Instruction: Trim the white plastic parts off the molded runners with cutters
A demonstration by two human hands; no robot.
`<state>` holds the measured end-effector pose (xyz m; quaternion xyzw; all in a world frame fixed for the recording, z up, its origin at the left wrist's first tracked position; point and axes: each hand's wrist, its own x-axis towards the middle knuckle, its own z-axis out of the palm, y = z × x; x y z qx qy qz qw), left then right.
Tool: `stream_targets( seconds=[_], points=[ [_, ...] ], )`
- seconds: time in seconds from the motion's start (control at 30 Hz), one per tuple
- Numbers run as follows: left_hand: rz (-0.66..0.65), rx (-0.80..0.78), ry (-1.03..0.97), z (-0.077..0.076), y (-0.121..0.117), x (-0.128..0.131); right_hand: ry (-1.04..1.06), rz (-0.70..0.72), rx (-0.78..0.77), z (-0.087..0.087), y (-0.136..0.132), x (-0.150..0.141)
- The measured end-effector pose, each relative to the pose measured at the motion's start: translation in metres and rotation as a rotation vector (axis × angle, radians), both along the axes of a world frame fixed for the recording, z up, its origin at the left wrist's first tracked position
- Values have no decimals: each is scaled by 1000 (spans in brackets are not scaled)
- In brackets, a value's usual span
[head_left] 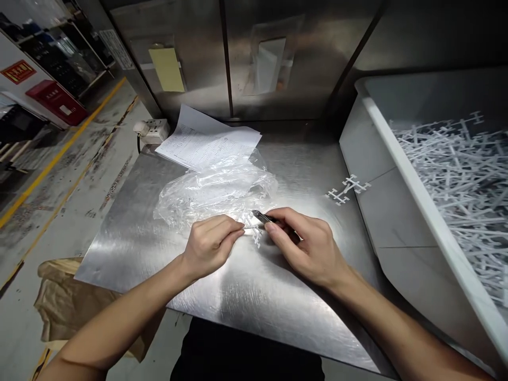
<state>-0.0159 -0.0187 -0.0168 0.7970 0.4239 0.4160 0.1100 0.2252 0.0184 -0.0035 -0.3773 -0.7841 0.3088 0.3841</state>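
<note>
The grip of the left hand (pixel 214 244) is closed in a pinch on a white branched piece (pixel 255 236), held over the metal desk (pixel 254 296) beside a clear plastic bag (pixel 206 193). A dark tool (pixel 262 216) is clasped in the right hand (pixel 307 243), its tip near the piece.

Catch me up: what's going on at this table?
The left hand pinches a white piece. The right hand holds a dark tool, its tip close to that piece. A clear bag lies beyond them on the table. A second piece lies near the bin of similar ones.
</note>
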Motion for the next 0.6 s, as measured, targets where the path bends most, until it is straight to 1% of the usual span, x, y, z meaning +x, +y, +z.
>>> stream_targets(
  seconds=[0.13, 0.43, 0.6],
  points=[
    [-24, -7, 8, 2, -1, 1, -10, 12, -22, 2, 0, 0],
    [-45, 10, 20, 3, -2, 2, -32, 32, 14, 2, 0, 1],
    [-66, 3, 18, 4, -1, 2, -47, 27, 0, 2, -1, 0]
  ],
)
